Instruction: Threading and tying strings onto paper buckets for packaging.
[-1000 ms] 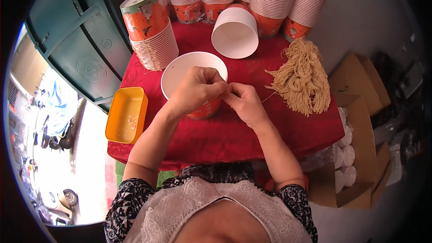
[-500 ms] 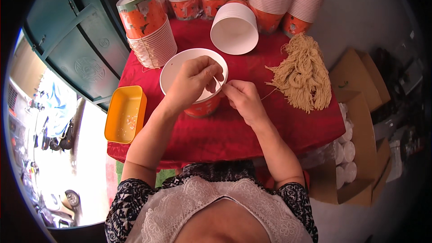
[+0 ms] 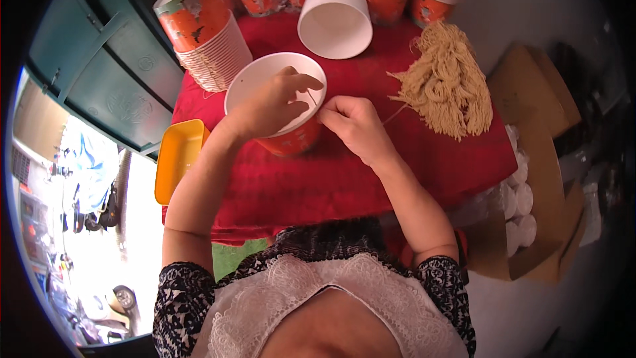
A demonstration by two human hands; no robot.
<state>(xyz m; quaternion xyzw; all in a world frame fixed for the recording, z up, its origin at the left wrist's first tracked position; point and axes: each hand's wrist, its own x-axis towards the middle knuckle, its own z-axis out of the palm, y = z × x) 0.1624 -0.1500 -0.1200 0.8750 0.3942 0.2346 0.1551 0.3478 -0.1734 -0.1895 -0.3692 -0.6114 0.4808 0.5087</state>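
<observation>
Left hand (image 3: 268, 103) half open over the paper tub (image 3: 291, 139); right hand (image 3: 358, 131) pinches string (image 3: 395, 114) from the table's (image 3: 424, 166) right edge, maybe steadying it.

Open red tablecloth (image 3: 298, 189) stretches in front of an upright round paper bucket, white inside and orange outside (image 3: 291, 142), walled on both sides by a person's bare forearms (image 3: 414, 202). Behind the bucket, a tall stack of white-and-orange paper tubs (image 3: 215, 56) crowds the left, a tipped white paper tub (image 3: 336, 23) the right; to its right, a thin tan strand (image 3: 395, 114) crosses the passage toward a loose tan string bundle (image 3: 450, 86).
</observation>
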